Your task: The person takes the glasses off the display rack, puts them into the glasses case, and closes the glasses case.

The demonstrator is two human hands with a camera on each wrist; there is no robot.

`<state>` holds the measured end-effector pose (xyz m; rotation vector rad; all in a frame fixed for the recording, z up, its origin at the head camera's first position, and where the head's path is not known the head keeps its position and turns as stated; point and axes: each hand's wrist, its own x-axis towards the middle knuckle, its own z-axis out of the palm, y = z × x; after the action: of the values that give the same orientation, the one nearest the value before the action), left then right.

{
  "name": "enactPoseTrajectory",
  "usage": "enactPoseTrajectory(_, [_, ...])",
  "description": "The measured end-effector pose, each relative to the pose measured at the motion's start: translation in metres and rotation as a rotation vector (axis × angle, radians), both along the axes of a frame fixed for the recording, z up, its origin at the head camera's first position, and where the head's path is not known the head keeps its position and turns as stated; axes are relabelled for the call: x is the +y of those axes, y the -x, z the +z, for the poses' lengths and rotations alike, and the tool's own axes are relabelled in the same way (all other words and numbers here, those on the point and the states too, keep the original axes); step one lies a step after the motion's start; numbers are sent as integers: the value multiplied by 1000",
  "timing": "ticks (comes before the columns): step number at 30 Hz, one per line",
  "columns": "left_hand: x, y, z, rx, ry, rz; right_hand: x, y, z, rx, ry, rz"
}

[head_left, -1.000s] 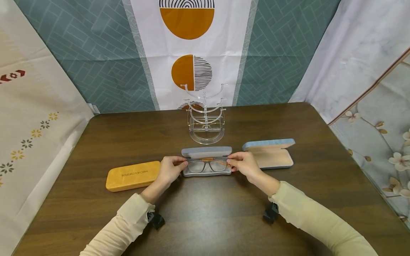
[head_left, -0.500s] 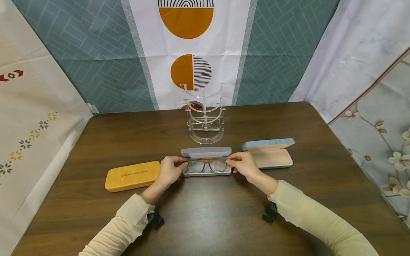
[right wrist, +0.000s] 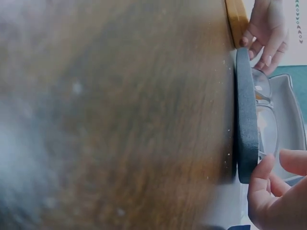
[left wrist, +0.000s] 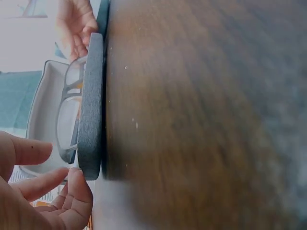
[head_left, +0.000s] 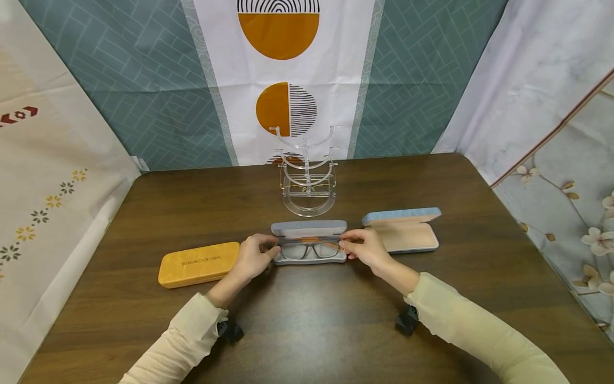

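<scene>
A pair of dark-framed eyeglasses [head_left: 309, 249] lies in an open grey glasses case [head_left: 310, 261], its lid tilted back; an orange strip [head_left: 313, 239] shows behind the lenses. At the case's left end is my left hand [head_left: 254, 255]. In the left wrist view its thumb [left wrist: 33, 151] is apart from the frame, and its fingertips touch or nearly touch the case end. My right hand [head_left: 366, 246] is at the opposite end. In the right wrist view a gap separates its thumb [right wrist: 292, 162] from the forefinger [right wrist: 261, 176], which is beside the glasses' corner.
Left of my left hand lies a closed yellow glasses case [head_left: 201, 264]. A blue case [head_left: 405, 238] with a beige lining stands open on the right. Behind is a clear tiered stand [head_left: 308, 205], with thin-framed glasses low on it. All rest on a brown wooden table [head_left: 307, 325].
My left hand has shifted slightly left, away from the frame. The right hand has hardly moved. The glasses sit in the same place in the grey case.
</scene>
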<state>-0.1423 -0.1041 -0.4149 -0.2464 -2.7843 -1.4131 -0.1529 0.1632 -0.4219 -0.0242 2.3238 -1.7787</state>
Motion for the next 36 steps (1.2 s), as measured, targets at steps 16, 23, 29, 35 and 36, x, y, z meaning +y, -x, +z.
enactPoseTrajectory(16, [-9, -5, 8, -126, -242, 70, 3, -10, 7, 9, 11, -35])
enactPoseTrajectory(23, [-8, 1, 8, -176, -259, 84, 0, -7, 9, -3, 16, -64])
enactPoseTrajectory(29, [-4, 10, 9, -228, -292, 74, -3, 1, 10, -65, 43, -70])
enactPoseTrajectory(35, [0, 17, 9, -295, -344, 70, -6, 7, 9, -106, 81, -65])
enactPoseTrajectory(36, [1, 18, 8, -298, -347, 68, -6, 8, 9, -111, 90, -65])
